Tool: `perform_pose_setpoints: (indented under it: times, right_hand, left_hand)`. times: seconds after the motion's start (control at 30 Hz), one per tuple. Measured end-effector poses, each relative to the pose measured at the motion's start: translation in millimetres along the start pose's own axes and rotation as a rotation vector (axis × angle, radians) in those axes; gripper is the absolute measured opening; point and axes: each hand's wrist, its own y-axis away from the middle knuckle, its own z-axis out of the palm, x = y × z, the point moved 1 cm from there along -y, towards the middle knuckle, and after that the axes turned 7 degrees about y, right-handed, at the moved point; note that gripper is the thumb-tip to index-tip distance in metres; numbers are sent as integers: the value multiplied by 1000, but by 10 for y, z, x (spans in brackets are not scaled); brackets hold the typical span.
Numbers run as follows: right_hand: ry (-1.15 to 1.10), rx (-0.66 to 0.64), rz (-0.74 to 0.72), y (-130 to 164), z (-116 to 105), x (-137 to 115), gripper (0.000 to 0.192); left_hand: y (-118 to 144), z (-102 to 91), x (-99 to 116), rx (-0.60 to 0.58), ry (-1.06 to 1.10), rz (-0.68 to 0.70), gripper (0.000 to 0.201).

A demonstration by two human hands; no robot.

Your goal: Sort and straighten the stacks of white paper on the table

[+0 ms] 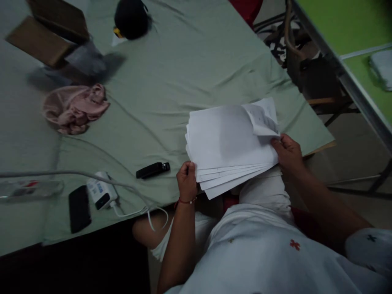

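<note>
A fanned stack of white paper sheets [226, 139] lies between my two hands, over the near edge of the cloth-covered table. My left hand [187, 179] pinches its lower left corner, thumb on top. At the right edge my right hand [288, 152] is closed on the sheets, its thumb near a top sheet whose corner is folded back, showing print. Beyond my left hand, a black stapler [152, 170] rests on the cloth, apart from my fingers.
Left on the green tablecloth [165, 77] are a black phone [79, 209], a white power bank [102, 191] with a cable, and a crumpled pink cloth [76, 107]. Farther back are an open cardboard box [39, 41] and a black round object [131, 19]. A green-topped table [346, 24] stands right.
</note>
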Motion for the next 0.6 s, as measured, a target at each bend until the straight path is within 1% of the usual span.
perform_pose_setpoints:
  times: [0.07, 0.13, 0.37, 0.53, 0.6]
  right_hand:
    - [-52, 27, 13, -4, 14, -16, 27]
    - [-81, 43, 31, -2, 27, -32, 29]
    - [-23, 64, 43, 13, 43, -43, 31]
    - [-63, 69, 32, 5, 46, -39, 33]
    - [-68, 65, 38, 4, 44, -37, 31]
  left_hand:
    - [-3, -2, -2, -48, 65, -24, 43]
    - [-11, 3, -10, -67, 88, -44, 44]
    - [-16, 28, -42, 14, 26, -28, 44]
    - [-8, 45, -2, 12, 33, -3, 44]
    - [-4, 53, 25, -3, 77, -1, 48]
